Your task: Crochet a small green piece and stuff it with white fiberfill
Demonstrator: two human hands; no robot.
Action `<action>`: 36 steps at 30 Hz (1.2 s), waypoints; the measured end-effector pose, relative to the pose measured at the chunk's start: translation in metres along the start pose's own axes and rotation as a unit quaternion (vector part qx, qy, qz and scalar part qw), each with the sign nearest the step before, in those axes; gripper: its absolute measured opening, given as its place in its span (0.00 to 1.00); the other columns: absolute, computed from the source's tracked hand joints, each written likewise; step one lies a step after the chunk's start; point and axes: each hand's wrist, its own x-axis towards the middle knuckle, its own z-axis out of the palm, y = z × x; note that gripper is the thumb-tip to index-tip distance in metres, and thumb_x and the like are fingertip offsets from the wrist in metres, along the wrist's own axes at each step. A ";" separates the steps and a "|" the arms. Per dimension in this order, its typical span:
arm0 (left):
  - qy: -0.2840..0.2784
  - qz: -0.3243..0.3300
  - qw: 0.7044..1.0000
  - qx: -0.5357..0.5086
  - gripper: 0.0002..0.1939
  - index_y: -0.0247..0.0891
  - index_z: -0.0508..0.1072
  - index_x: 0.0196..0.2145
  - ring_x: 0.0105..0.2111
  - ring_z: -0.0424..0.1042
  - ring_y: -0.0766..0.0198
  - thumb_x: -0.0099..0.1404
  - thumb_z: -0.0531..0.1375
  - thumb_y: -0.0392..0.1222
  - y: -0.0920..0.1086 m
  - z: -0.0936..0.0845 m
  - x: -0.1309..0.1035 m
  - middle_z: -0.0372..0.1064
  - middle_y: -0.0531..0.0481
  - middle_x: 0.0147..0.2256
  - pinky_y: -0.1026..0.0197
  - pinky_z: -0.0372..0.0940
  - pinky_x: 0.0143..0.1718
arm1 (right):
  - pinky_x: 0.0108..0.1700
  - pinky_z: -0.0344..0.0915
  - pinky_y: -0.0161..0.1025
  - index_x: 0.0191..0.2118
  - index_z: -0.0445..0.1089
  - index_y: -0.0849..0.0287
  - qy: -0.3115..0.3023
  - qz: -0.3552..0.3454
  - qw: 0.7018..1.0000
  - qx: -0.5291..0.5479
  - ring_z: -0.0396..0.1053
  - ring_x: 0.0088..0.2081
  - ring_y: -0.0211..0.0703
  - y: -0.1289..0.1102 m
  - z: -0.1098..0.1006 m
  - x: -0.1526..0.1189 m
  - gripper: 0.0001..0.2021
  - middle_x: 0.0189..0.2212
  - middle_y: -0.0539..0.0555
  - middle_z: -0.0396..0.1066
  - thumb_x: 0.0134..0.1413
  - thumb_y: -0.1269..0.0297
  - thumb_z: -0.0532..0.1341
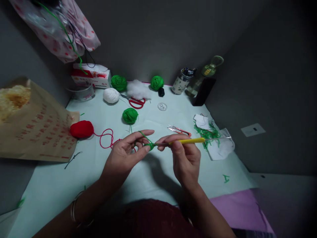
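Observation:
My left hand pinches a small green crochet piece between thumb and fingers. Green yarn runs over its raised index finger and down from a green yarn ball just beyond. In my right hand is a crochet hook with a yellow handle, held like a pen. The hook's metal tip meets the green piece; whether it sits inside a loop is too small to tell. Red yarn from a red ball trails on the table close to my left hand.
Thread snips lie beyond my right hand, with green yarn scraps to their right. Farther back are red-handled scissors, a white yarn ball, stuffing, a pen holder and a bottle. A paper bag stands left.

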 end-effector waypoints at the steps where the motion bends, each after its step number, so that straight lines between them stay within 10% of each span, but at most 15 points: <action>1: -0.002 -0.001 1.000 0.003 0.17 0.44 0.82 0.47 0.34 0.66 0.65 0.60 0.68 0.37 -0.001 0.000 0.000 0.71 0.52 0.33 0.62 0.60 0.40 | 0.40 0.73 0.41 0.42 0.76 0.54 -0.001 0.001 1.000 -0.008 0.75 0.35 0.38 0.000 0.000 0.000 0.10 0.37 0.52 0.78 0.69 0.67 0.55; 12: 0.079 0.058 0.993 0.062 0.15 0.44 0.83 0.44 0.30 0.63 0.65 0.58 0.69 0.36 -0.003 0.009 -0.004 0.67 0.53 0.29 0.62 0.60 0.33 | 0.40 0.75 0.43 0.47 0.74 0.52 -0.058 -0.092 0.981 -0.162 0.75 0.38 0.41 -0.005 -0.002 -0.001 0.13 0.39 0.52 0.77 0.68 0.73 0.54; 19: 0.008 -0.029 0.996 -0.089 0.26 0.42 0.77 0.54 0.25 0.62 0.71 0.57 0.70 0.36 -0.004 0.009 -0.003 0.70 0.53 0.31 0.70 0.59 0.25 | 0.43 0.77 0.46 0.56 0.72 0.50 -0.075 -0.309 0.844 -0.432 0.76 0.46 0.48 0.010 -0.003 -0.014 0.22 0.45 0.57 0.77 0.59 0.77 0.63; 23: -0.065 -0.127 0.960 -0.240 0.24 0.36 0.77 0.54 0.16 0.42 0.79 0.59 0.69 0.36 -0.006 0.002 0.005 0.61 0.61 0.23 0.71 0.62 0.26 | 0.42 0.77 0.46 0.54 0.73 0.46 -0.035 -0.245 0.905 -0.345 0.76 0.44 0.47 0.006 -0.003 -0.012 0.20 0.43 0.53 0.77 0.61 0.76 0.61; 27: -0.036 -0.102 0.966 -0.236 0.19 0.37 0.79 0.50 0.16 0.45 0.80 0.59 0.69 0.35 -0.005 -0.001 0.008 0.62 0.62 0.23 0.66 0.68 0.39 | 0.34 0.73 0.42 0.44 0.77 0.51 0.031 -0.096 0.988 -0.120 0.73 0.34 0.42 0.001 0.001 -0.001 0.13 0.35 0.52 0.76 0.66 0.72 0.56; 31: -0.038 -0.077 0.981 -0.176 0.20 0.40 0.79 0.50 0.20 0.53 0.78 0.59 0.70 0.37 -0.004 0.003 0.004 0.68 0.55 0.31 0.71 0.54 0.22 | 0.38 0.73 0.43 0.42 0.78 0.52 -0.002 -0.050 0.996 -0.071 0.73 0.37 0.42 0.000 0.005 0.003 0.10 0.36 0.52 0.76 0.66 0.69 0.58; 36: -0.029 -0.063 0.984 -0.165 0.27 0.41 0.76 0.55 0.33 0.69 0.69 0.57 0.71 0.37 -0.004 0.005 0.005 0.72 0.52 0.34 0.68 0.63 0.37 | 0.41 0.73 0.44 0.43 0.78 0.51 -0.024 -0.051 0.992 -0.112 0.74 0.39 0.43 0.003 0.004 0.000 0.09 0.37 0.52 0.77 0.65 0.68 0.60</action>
